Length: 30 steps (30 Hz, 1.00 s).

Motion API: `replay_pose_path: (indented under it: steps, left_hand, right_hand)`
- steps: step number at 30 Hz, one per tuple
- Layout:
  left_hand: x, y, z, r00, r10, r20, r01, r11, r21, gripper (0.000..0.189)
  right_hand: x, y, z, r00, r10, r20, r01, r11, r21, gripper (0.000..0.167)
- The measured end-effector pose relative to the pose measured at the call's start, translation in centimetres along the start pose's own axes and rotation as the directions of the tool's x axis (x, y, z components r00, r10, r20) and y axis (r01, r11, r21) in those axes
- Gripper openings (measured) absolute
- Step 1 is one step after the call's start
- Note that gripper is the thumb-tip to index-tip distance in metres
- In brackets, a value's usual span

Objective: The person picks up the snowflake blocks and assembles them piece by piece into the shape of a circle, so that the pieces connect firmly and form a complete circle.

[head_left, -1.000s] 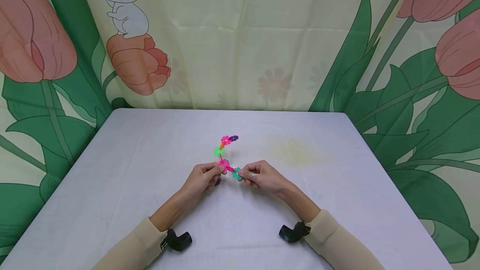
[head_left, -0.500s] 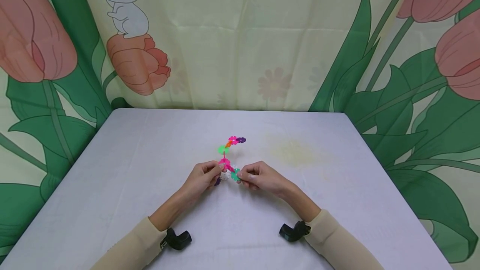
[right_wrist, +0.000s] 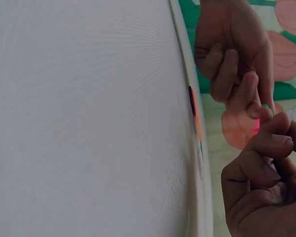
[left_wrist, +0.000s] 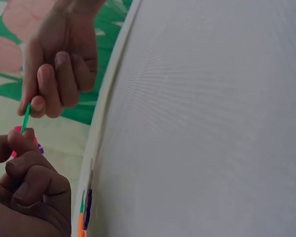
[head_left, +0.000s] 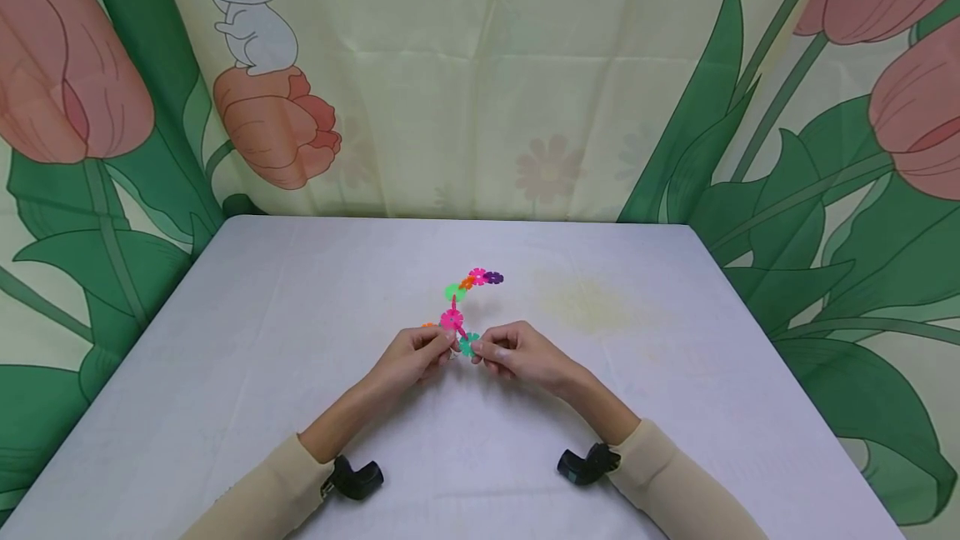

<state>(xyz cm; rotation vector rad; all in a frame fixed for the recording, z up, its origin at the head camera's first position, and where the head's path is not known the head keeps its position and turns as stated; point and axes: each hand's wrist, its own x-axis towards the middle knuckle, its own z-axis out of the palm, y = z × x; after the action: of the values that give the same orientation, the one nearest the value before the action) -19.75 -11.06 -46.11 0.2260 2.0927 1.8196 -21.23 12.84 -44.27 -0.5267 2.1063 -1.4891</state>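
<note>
A chain of notched plastic snowflake discs runs away from both hands in the head view. From the near end come a teal-green disc [head_left: 468, 345], a pink disc [head_left: 452, 319], a bright green disc [head_left: 454, 292], an orange disc [head_left: 467, 282], another pink disc [head_left: 477, 277] and a purple disc [head_left: 494, 277]. My right hand [head_left: 521, 352] pinches the teal-green disc by its right edge. At its left edge, my left hand [head_left: 420, 354] pinches the same disc between thumb and finger. Seen edge-on in the left wrist view, that disc [left_wrist: 25, 118] spans both sets of fingertips.
Loose discs lie on the white-covered table [head_left: 480, 457] by the left hand: an orange disc [left_wrist: 81, 222] and a purple disc [left_wrist: 88, 210], mostly hidden in the head view. A curtain [head_left: 450, 90] with printed tulips hangs behind the table's far edge.
The chain's far end has swung to the right. My left fingertips have shifted from beside the nearer pink disc to the teal-green one. My right hand has barely moved.
</note>
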Motion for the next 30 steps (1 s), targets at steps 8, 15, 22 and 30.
replay_pose_path:
  steps: [8,15,22,30]
  left_hand:
    - [-0.4,0.1,0.2,0.997,0.027,0.069,-0.034,0.994,0.1,0.031]
    - [-0.4,0.1,0.3,0.997,0.042,0.071,-0.049,0.993,0.104,0.033]
    - [-0.4,0.1,0.2,0.997,0.05,0.054,-0.055,0.994,0.095,0.029]
    - [-0.3,-0.1,0.0,0.997,0.069,0.034,-0.072,0.995,0.072,0.03]
  right_hand:
    - [0.0,-0.1,0.5,1.0,0.002,-0.017,-0.001,0.999,0.048,0.037]
    - [0.1,-0.1,0.8,1.0,-0.015,-0.012,0.016,0.999,0.036,0.037]
    - [0.2,-0.2,1.0,1.0,-0.003,-0.029,0.003,1.0,-0.003,0.035]
    - [0.5,0.0,0.8,0.995,0.028,-0.091,-0.035,0.997,-0.069,0.037]
